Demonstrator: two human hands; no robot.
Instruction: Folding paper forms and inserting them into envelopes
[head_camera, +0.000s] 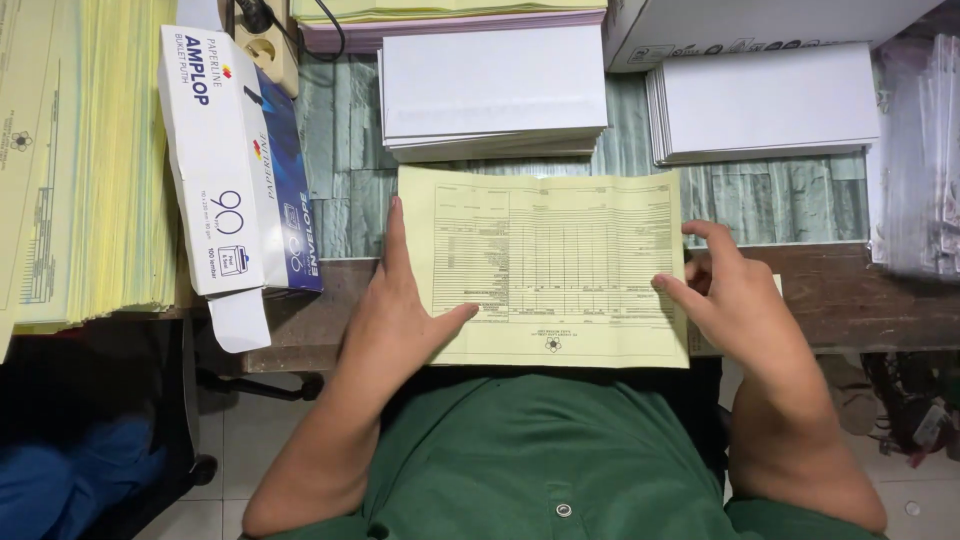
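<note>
Bright even overhead light, soft shadows, sharp focus, dim floor

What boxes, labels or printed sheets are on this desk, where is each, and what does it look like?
Envelope box: left of the form, long carton, white and blue, end flap open.
Printed form: centre, yellow sheet with a ruled table, between left hand and right hand.
Cardboard box: top right, white, dark marks along its lower edge.
Yellow form stack: far left.
</note>
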